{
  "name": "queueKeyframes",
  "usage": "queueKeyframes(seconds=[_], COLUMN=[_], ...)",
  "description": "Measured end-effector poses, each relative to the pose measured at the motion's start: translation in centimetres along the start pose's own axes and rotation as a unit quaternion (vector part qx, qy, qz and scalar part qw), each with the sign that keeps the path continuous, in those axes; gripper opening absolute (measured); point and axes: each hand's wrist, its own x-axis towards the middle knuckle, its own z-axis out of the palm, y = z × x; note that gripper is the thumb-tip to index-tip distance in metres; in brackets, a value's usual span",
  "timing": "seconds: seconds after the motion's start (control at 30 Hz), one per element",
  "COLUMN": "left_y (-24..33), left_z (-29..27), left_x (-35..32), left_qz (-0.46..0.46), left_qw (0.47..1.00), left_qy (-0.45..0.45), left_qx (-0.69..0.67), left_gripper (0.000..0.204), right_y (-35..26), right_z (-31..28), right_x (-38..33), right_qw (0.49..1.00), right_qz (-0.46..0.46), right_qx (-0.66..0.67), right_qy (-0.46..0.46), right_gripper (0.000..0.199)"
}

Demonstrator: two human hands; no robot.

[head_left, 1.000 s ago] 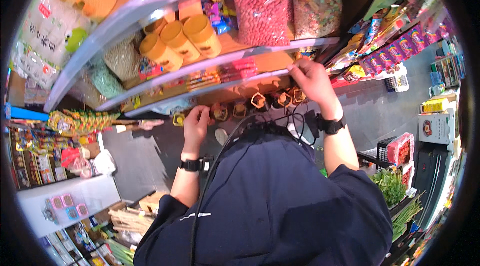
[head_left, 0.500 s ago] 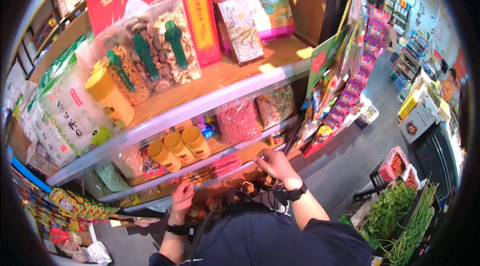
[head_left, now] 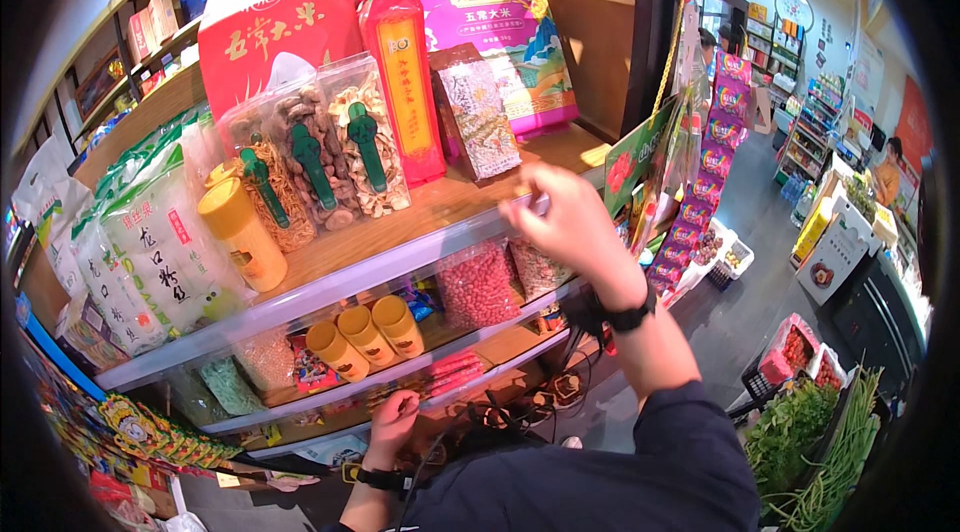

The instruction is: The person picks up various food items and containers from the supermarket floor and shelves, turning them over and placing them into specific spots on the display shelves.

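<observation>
My right hand (head_left: 562, 222) is raised in front of the upper shelf's edge, its fingers bent, slightly blurred and partly apart, with nothing visible in them. Just beyond its fingertips stands a vacuum-packed brick of grain (head_left: 481, 117) with a brown side, leaning on a large purple rice bag (head_left: 510, 42). A tall red packet (head_left: 403, 82) is to its left. My left hand (head_left: 396, 414) hangs low by the bottom shelf with its fingers curled in and nothing seen in it. Near it are pink-red packets (head_left: 453, 372) and yellow canisters (head_left: 366, 334).
Clear boxes of dried foods (head_left: 365, 147) and bags of white noodles (head_left: 165, 232) fill the upper shelf's left. A bag of pink beans (head_left: 480, 287) sits below. Purple snack packets (head_left: 712, 147) hang at the shelf's right end; leafy greens (head_left: 795, 427) stand beyond.
My right hand has risen from the lower shelves to the upper shelf's front, near the packed brick. My left hand is slightly lower. The view has tilted up, showing more of the upper shelf.
</observation>
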Motion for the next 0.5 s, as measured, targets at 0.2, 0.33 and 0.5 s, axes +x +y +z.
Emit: queueKeyframes(seconds=[0.2,0.33,0.5], left_y=[1.4,1.5,-1.2], left_z=[-0.3,-0.8,-1.9], left_x=[-1.3,-2.7,-4.2], left_qz=[0.079,-0.008,-0.048], left_qw=[0.99,0.99,0.991], left_qy=[0.068,0.064,0.082], left_qx=[0.095,0.126,0.095], left_gripper=[0.017,0.023,0.024], right_y=[3.0,4.2,0.7], right_z=[3.0,3.7,4.3], right_x=[8.2,9.8,10.3], right_qw=[0.994,0.98,0.979], right_qz=[0.056,0.064,0.137], right_qx=[-0.096,-0.16,-0.076], right_qy=[0.001,-0.101,-0.127], right_gripper=[0.091,0.118,0.114])
